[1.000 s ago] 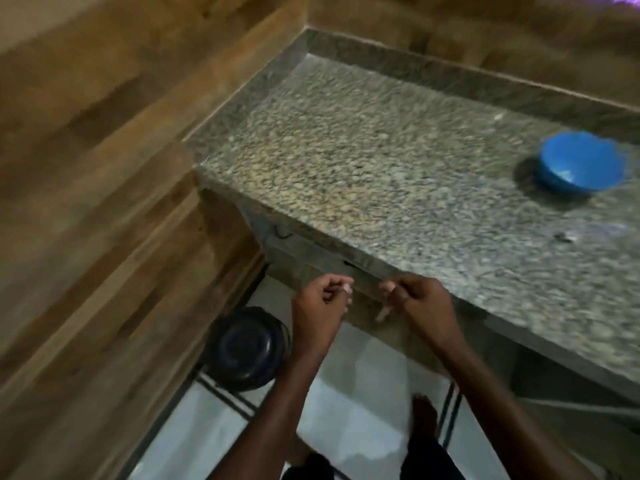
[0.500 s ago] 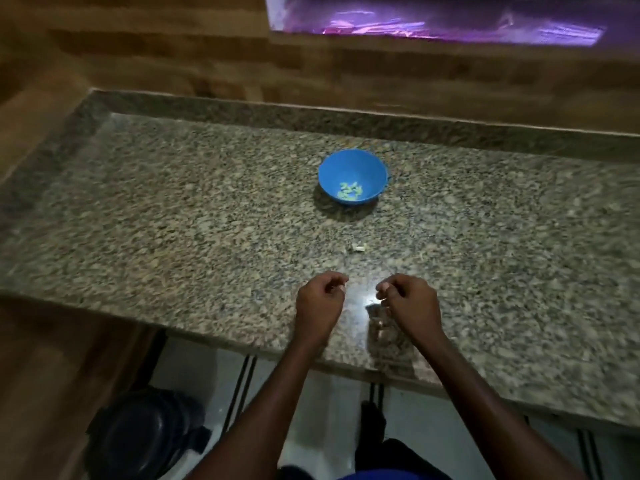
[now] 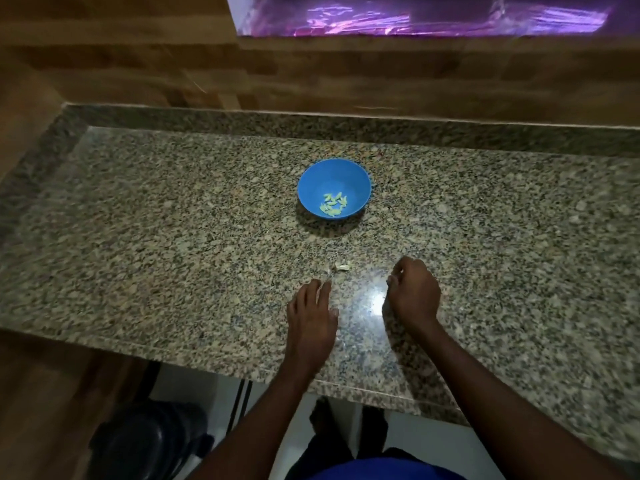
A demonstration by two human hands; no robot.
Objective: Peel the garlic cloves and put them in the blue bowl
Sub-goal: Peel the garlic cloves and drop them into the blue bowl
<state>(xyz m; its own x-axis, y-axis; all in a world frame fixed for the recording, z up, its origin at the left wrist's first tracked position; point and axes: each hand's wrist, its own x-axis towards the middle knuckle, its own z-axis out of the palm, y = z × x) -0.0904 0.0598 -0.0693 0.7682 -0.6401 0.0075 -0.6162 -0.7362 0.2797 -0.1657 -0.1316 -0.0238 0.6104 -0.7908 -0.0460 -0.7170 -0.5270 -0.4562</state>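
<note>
The blue bowl (image 3: 322, 178) stands in the middle of the granite counter (image 3: 173, 237) with several pale peeled garlic cloves (image 3: 333, 204) in it. One small garlic clove (image 3: 343, 267) and a scrap of skin lie on the counter in front of the bowl. My left hand (image 3: 313, 313) lies flat with straight fingers, its fingertips just short of that clove. My right hand (image 3: 414, 292) hovers to the right of the clove with its fingers curled in. I see nothing held in it.
A black bin (image 3: 152, 441) sits on the floor below the counter's front edge at the left. Wood panelling rises behind and left of the counter. A purple-lit opening (image 3: 415, 19) runs along the top.
My view swung from the bin and counter corner to face the bowl. Both hands moved forward over the counter, and my left hand uncurled and flattened near the loose clove.
</note>
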